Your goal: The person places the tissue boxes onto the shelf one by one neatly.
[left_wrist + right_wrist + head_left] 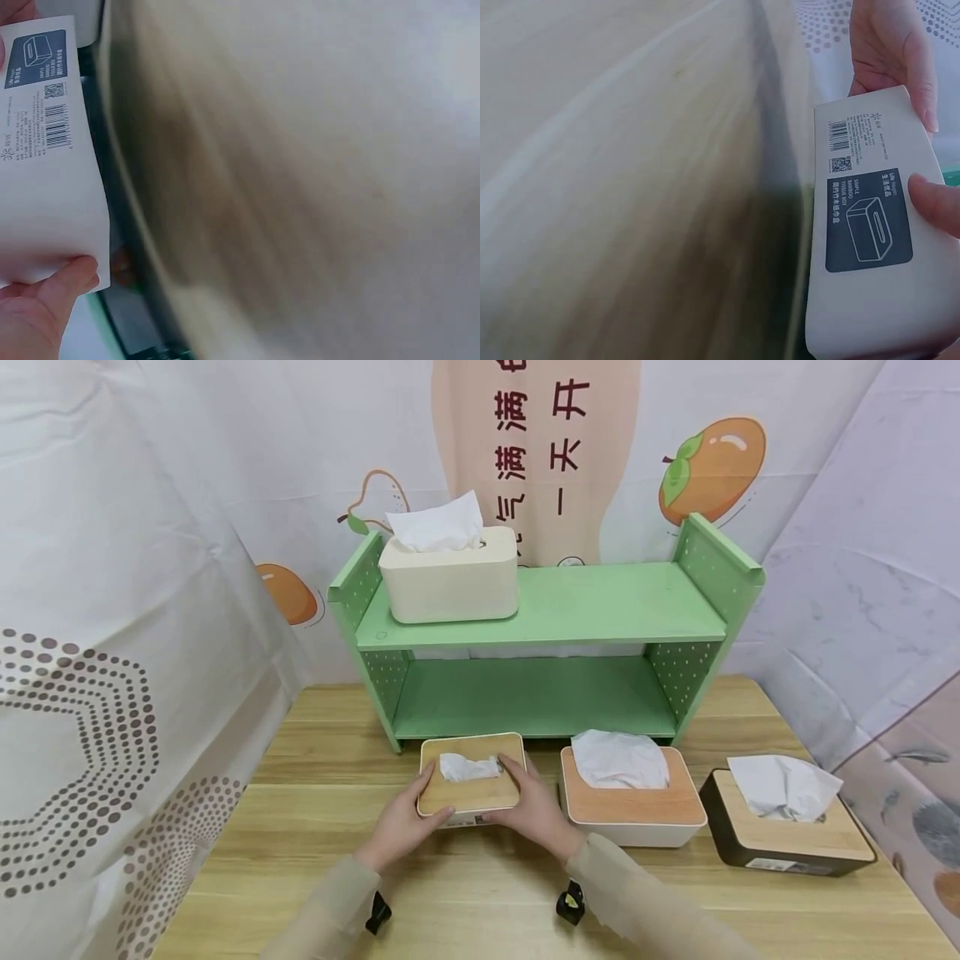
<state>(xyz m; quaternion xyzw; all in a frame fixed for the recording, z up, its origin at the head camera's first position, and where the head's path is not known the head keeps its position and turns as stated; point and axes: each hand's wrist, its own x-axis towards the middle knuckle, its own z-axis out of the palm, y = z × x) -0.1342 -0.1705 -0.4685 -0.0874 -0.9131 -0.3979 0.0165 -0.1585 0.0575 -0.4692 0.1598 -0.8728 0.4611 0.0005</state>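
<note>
Both hands grip a small white tissue box (450, 795) with a light wooden lid, in front of the green shelf. A short tissue (467, 767) pokes from its slot. My left hand (401, 828) holds the left end, thumb along the near side; the right hand (536, 810) has the right end, fingertips at the lid. In the right wrist view, the box's white side (855, 304) carries a printed label (868, 221), with the right thumb beside it. The left wrist view shows the left fingers (67, 289) at that side's end.
On the green shelf's (600, 602) top board stands a cream tissue box (453, 589). Right of my hands are a white tissue box with a reddish wooden lid (630, 806) and a black one with a light wooden lid (757, 839). All sit around the wooden table (315, 760).
</note>
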